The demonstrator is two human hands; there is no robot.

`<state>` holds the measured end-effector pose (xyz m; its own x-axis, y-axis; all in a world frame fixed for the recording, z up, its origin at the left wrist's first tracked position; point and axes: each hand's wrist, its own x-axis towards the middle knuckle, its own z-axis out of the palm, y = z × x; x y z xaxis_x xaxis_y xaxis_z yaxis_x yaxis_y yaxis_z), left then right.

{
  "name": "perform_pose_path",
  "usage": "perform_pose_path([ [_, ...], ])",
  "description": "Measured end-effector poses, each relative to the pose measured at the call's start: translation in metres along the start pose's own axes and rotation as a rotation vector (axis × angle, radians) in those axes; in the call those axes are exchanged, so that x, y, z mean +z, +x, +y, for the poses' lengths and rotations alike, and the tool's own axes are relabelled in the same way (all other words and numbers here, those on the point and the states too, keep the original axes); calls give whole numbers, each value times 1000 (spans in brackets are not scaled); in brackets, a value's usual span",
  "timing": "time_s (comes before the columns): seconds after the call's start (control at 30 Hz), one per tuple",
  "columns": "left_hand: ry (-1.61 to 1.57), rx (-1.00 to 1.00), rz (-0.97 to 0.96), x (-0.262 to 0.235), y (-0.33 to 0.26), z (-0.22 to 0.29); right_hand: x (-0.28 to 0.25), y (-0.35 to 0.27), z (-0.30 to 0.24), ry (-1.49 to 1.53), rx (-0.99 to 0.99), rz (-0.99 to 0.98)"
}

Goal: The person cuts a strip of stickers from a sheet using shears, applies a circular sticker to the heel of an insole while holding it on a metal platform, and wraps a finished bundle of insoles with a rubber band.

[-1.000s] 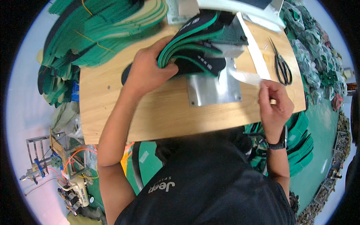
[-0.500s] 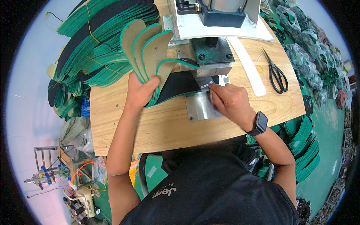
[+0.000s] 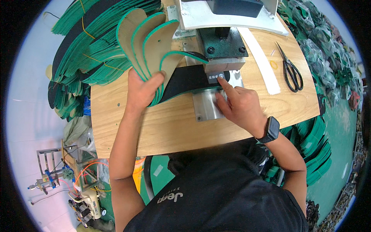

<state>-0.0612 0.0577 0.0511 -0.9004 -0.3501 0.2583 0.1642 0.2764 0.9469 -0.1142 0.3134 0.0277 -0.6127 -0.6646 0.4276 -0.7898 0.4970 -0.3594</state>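
My left hand (image 3: 142,89) is closed round the lower ends of several fanned insoles (image 3: 157,46), tan on the faces turned up and green at the edges. From this bunch, one black-topped insole (image 3: 187,80) reaches right onto a curved metal support (image 3: 207,105). On its far end lies a small dark label film (image 3: 215,77) with pale print. My right hand (image 3: 244,105) has its index finger stretched out, the tip touching the film's right side; the thumb is apart below it. Just above the film sits the metal block (image 3: 225,63) of a press.
Banded stacks of green and black insoles (image 3: 92,42) crowd the table's left side. On the right lie black-handled scissors (image 3: 291,73), a white strip (image 3: 261,63) and a yellow rubber band (image 3: 274,64). The white press frame (image 3: 234,23) stands at the back. Bagged piles (image 3: 319,46) line the floor at right.
My right hand's fingers have gone from bunched at the film's edge to a pointing index finger on it. The film now lies closer under the press block. My left hand keeps its hold.
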Motion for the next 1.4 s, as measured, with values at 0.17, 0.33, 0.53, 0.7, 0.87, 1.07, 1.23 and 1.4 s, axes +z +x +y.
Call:
perform_pose_path([
  [0.17,0,1,-19,-2,0,-1,5,-3,-9,-9,44,-5],
  [0.33,8,-5,-26,0,-1,2,5,-3,-11,-44,74,-23],
  [0.53,10,7,-10,1,0,2,1,-6,-15,29,97,-43],
  [0.7,10,30,22,1,1,-1,-4,-18,-21,124,78,-82],
  [0.87,63,19,22,2,1,0,-3,-15,-17,83,96,-82],
  [1.07,94,36,12,1,2,-1,-1,-7,-15,35,105,-130],
  [1.23,106,37,15,2,2,0,2,-6,-13,13,128,-114],
  [1.4,103,20,11,0,1,-1,3,-4,-12,27,137,-122],
])
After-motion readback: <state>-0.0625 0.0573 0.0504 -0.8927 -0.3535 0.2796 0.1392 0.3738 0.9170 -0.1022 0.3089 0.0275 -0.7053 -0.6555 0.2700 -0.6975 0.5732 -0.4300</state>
